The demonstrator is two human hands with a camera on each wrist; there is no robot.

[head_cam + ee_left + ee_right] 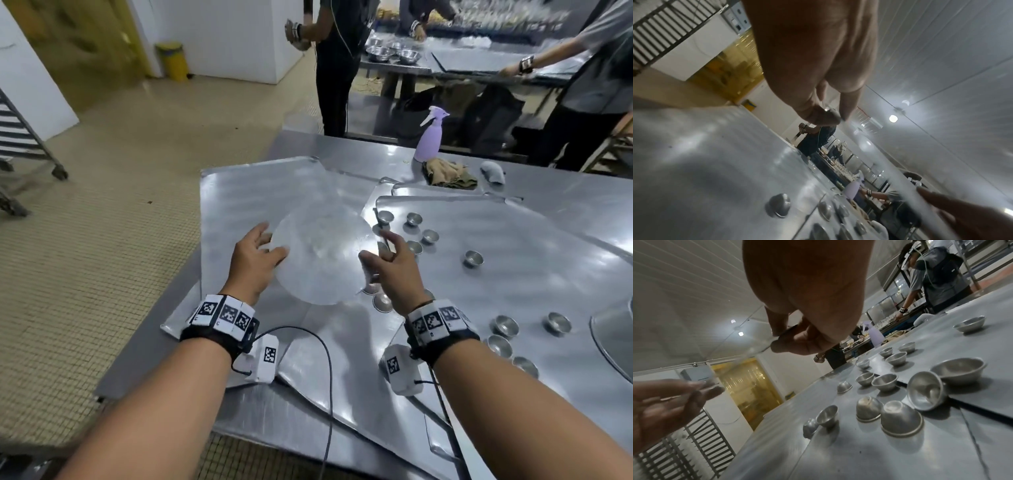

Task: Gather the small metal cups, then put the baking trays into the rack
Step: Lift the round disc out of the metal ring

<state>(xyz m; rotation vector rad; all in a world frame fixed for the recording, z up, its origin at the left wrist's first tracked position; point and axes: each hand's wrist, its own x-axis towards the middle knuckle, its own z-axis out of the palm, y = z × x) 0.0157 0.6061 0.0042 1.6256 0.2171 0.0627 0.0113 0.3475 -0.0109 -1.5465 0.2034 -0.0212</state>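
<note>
Both hands hold a clear round sheet (322,260) a little above the overlapping metal baking trays (239,192). My left hand (274,248) pinches its left edge between thumb and finger, which the left wrist view shows close up (828,116). My right hand (375,251) pinches the right edge (783,340). Several small metal cups (473,258) lie scattered on the right tray (534,284); some stand upright and others are upturned or tipped (900,418). More cups (382,301) sit under my right hand. The wheeled rack (20,137) stands on the floor at the far left.
A lilac spray bottle (430,137), a crumpled cloth (448,174) and a grey rag (493,171) sit at the table's back edge. A larger bowl's rim (609,335) shows at the right. Other people work at tables behind. A yellow bin (173,60) stands by the wall.
</note>
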